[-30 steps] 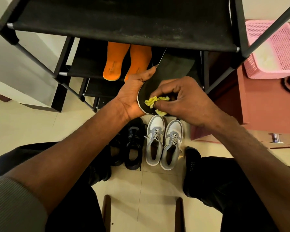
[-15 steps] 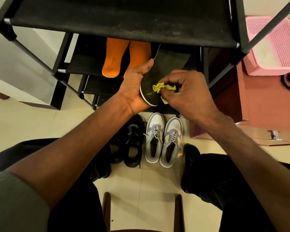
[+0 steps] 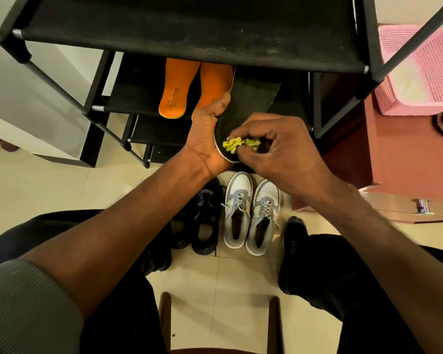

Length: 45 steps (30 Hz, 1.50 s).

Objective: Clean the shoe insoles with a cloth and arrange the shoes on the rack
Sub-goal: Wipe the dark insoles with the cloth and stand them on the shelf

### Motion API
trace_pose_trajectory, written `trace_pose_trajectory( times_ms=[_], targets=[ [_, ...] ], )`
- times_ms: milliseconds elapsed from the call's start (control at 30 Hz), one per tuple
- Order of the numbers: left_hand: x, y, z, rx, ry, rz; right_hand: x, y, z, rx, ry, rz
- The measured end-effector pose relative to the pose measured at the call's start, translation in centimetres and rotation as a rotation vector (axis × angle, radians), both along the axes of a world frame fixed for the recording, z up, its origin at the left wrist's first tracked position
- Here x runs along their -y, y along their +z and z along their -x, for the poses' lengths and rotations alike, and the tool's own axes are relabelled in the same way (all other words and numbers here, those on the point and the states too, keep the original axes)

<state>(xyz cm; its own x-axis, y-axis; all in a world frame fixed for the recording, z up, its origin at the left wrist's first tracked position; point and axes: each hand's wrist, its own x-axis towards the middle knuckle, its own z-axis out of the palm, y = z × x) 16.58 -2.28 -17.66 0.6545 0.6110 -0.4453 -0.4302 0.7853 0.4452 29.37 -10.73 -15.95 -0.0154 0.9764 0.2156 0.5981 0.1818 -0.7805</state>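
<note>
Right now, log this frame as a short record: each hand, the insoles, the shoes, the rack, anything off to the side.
left hand: left hand holds the black insole by its heel end
right hand: right hand pinches the yellow cloth against the insole's heel
orange insoles: two orange insoles lying on a lower shelf
shoes: grey and white sneakers and black shoes side by side on the floor
rack: black shoe rack, top shelf bare
side: pink basket at right
</note>
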Motion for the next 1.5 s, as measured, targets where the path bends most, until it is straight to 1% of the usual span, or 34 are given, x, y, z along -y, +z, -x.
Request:
trace_pose_trajectory(
  times_ms=[100, 133, 233, 267, 367, 433, 600, 667, 733, 800, 833, 900, 967, 1033, 1100, 1167, 1300, 1367, 1400, 1500],
  targets=[
    [0.4, 0.1, -0.5, -0.020, 0.014, -0.016, -0.7, -0.3, -1.0, 0.101, -0.124, 0.016],
    [0.4, 0.3, -0.5, -0.019, 0.018, -0.014, -0.7, -0.4, -0.8, 0.091, -0.119, 0.012],
    [0.4, 0.1, -0.3, 0.019, 0.003, 0.026, -0.1, -0.2, 0.4, -0.068, -0.020, 0.019],
    [0.5, 0.0, -0.2, 0.019, -0.008, 0.030, 0.0, -0.2, 0.5, -0.100, -0.022, 0.017],
    [0.9, 0.2, -0.6, 0.020, -0.089, 0.030, -0.5, -0.2, 0.3, -0.129, -0.136, 0.000],
    [0.7, 0.5, -0.6, 0.026, -0.084, 0.047, -0.6, 0.0, 0.3, -0.112, -0.123, -0.008],
    [-0.5, 0.8, 0.1, 0.025, -0.033, 0.021, 0.7, 0.8, -0.1, 0.031, 0.040, 0.021],
    [-0.1, 0.7, -0.3, 0.036, -0.078, 0.035, 0.2, 0.8, -0.8, 0.087, -0.017, 0.026],
    [0.6, 0.6, -0.8, 0.060, -0.095, 0.039, -0.5, 0.5, -1.5, 0.132, -0.139, 0.020],
    [0.8, 0.6, -0.9, 0.056, -0.079, 0.059, -0.8, 0.2, -1.7, 0.100, -0.192, 0.010],
    [0.7, 0.6, -0.9, 0.046, -0.078, 0.068, -0.6, 0.3, -1.4, 0.052, -0.159, 0.019],
    [0.3, 0.6, -0.7, 0.007, -0.071, 0.071, 0.4, 0.6, -0.4, -0.029, -0.027, 0.072],
    [0.0, 0.6, -0.4, -0.033, -0.016, 0.055, 1.1, 0.9, 0.5, -0.034, 0.070, 0.102],
    [-0.1, 0.8, -0.4, -0.019, -0.029, 0.049, 1.0, 1.0, 1.0, -0.024, 0.076, 0.079],
    [-0.2, 1.1, -0.5, 0.006, -0.054, 0.046, 0.6, 1.0, 0.8, -0.074, 0.044, 0.066],
    [-0.2, 1.4, -0.6, 0.034, -0.099, 0.032, 0.2, 1.2, 0.4, -0.110, -0.039, 0.045],
    [1.3, 1.6, -1.3, 0.037, -0.197, -0.014, -0.9, 1.0, -0.9, -0.033, -0.264, -0.011],
    [1.5, 1.2, -1.4, 0.043, -0.188, -0.009, -1.2, 0.9, -1.1, -0.024, -0.302, -0.016],
    [1.4, 1.1, -1.3, 0.058, -0.176, 0.005, -1.1, 1.1, -1.0, -0.036, -0.261, -0.007],
    [0.6, 0.7, -0.6, 0.075, -0.170, 0.029, 0.0, 1.6, -0.6, -0.042, -0.040, 0.077]
  ],
)
